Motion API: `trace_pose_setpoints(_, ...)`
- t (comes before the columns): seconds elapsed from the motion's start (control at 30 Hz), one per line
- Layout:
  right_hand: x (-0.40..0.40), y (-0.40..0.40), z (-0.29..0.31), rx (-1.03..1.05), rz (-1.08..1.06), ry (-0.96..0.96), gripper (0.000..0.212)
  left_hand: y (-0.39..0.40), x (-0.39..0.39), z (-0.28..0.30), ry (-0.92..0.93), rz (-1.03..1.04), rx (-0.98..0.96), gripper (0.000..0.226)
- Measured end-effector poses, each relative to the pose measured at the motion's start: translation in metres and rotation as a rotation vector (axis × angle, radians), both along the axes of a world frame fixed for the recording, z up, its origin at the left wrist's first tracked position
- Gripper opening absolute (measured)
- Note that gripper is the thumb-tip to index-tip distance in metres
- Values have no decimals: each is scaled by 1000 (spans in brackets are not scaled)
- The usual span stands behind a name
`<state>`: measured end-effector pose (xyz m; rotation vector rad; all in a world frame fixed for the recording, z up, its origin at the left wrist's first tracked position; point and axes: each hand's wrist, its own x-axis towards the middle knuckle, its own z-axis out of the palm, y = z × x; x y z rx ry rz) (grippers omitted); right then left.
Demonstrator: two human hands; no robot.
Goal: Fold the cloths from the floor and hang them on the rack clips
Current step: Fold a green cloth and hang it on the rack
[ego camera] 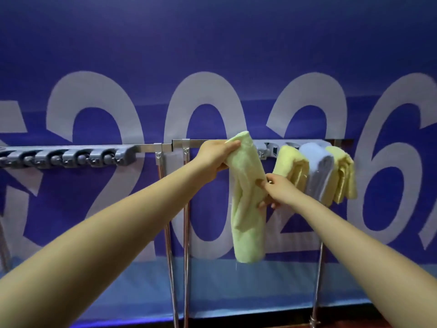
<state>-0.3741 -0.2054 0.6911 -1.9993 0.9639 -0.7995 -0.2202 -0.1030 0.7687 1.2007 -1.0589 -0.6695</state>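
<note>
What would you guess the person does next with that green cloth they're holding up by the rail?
Probably push the top of the green cloth into the free clip left of the hung yellow cloth. The left hand already holds its top at rail height; the right hand pinches its middle.

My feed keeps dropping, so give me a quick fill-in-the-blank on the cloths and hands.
1. The left hand grips the top of the ___ cloth.
2. Already hanging on the right rack are ___ cloths.
3. The blue cloth hangs between two ___ ones.

Missing words: green; three; yellow
</note>
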Motion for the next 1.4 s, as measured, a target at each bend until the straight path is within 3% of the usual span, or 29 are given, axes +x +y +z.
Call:
trace_pose_setpoints(0.17, 14, -19, 14, 122, 28, -138, 23, -20, 8, 23, -114, 95, -101, 24)
trace_pose_setpoints(0.3, 22, -39, 21, 102, 50, -196, 34, -36, 24, 29, -115, 164, -160, 22)
trace_pose_setpoints(0.4, 24, -56, 32, 53, 52, -204, 28, -45, 38, 24, -115, 205, -170, 20)
trace_pose_setpoints(0.53, 29, -79, 48, 24, 72, -204, 35, -51, 54, 11, -149, 244, -187, 34)
trace_pose_setpoints(0.67, 26, -97, 64, -22, 87, -105, 40, -58, 63, -13, -176, 217, -175, 32)
trace_pose_setpoints(0.77, 23, -108, 76, -90, 64, -33, 39, -65, 61, -31, -173, 221, -151, 49)
trace_pose_setpoints(0.9, 23, -109, 89, -179, 4, 106, 31, -77, 56, -53, -164, 228, -133, 47)
trace_pose_setpoints(1.13, 9, -121, 98, -184, -98, 238, 38, -98, 30, -87, -203, 120, -118, 44)
trace_pose_setpoints(1.27, 14, -123, 99, -172, -134, 214, 35, -111, 22, -104, -63, 57, -65, 29)
trace_pose_setpoints(1.4, 29, -124, 107, -225, -168, 316, 38, -126, 25, -120, 96, 20, 13, 25)
